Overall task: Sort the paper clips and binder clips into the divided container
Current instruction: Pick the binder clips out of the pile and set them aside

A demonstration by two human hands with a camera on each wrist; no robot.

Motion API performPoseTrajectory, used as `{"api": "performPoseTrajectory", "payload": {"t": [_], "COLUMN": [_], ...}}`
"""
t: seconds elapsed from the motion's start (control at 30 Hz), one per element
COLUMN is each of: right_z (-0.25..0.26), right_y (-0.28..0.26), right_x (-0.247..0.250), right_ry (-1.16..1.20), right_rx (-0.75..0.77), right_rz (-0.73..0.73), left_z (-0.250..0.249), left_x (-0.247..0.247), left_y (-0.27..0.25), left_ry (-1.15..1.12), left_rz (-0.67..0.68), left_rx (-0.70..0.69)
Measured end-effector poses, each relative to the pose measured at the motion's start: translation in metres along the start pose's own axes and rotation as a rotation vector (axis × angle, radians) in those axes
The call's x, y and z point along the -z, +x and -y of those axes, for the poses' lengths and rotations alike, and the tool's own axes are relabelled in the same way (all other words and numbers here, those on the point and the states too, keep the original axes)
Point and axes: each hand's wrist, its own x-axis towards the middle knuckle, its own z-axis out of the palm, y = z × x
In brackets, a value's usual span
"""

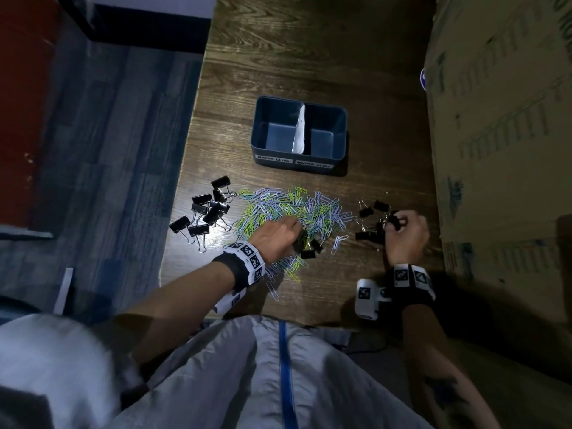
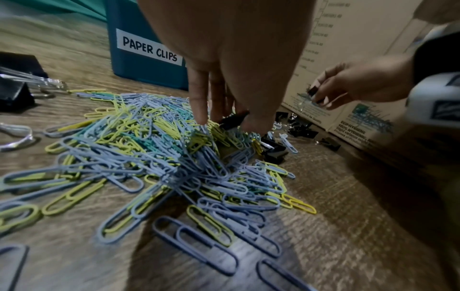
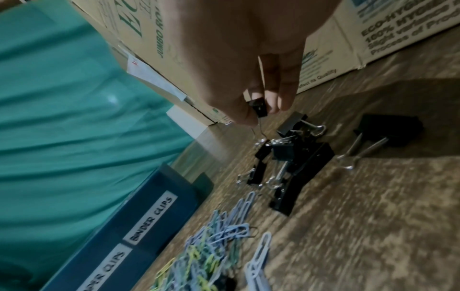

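The divided container [image 1: 299,134] stood on the wooden table [image 1: 309,57], both compartments bare, with labels reading PAPER CLIPS on its left half and BINDER CLIPS on its right half. A white paper divider [image 1: 299,128] stood upright between the two compartments.

In front of the container lay a heap of paper clips [image 1: 288,209] in blue, yellow and green. To the left of that heap sat a group of large black binder clips [image 1: 207,212]; to its right, near the cardboard box [image 1: 501,134], lay a cluster of small binder clips [image 1: 371,224].

The left hand [image 1: 277,238] was lowered onto the near side of the heap, its grip closed narrowly, fingertips [image 2: 201,116] pinching a black binder clip [image 2: 232,120] among the paper clips.

The right hand [image 1: 407,235] was over the small cluster, its grip pinching one small black binder clip [image 3: 259,108] between thumb and fingers, raised clear of the table, wire handles hanging downward.
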Motion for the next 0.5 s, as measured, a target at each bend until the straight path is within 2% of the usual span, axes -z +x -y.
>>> {"api": "performPoseTrajectory", "payload": {"t": [0.13, 0.23, 0.3, 0.4, 0.5], "right_z": [-0.022, -0.033, -0.031, -0.022, -0.012], "right_y": [0.014, 0.018, 0.015, 0.004, -0.011], "right_x": [-0.007, -0.011, -0.012, -0.014, -0.022], "right_ry": [-0.009, 0.032, -0.011, -0.078, -0.081], "right_rx": [-0.042, -0.084, -0.113, -0.061, 0.144], "right_rz": [0.036, 0.039, 0.041, 0.057, 0.082], "left_z": [0.006, 0.021, 0.034, 0.057, 0.083], "left_x": [0.009, 0.015, 0.020, 0.025, 0.022], "left_y": [-0.010, -0.026, -0.040, -0.066, -0.098], "left_ry": [-0.205, -0.411, -0.418, -0.254, -0.184], "left_rz": [-0.127, -0.280, -0.361, -0.318, -0.165], "left_rx": [0.090, 0.174, 0.190, 0.152, 0.194]}}
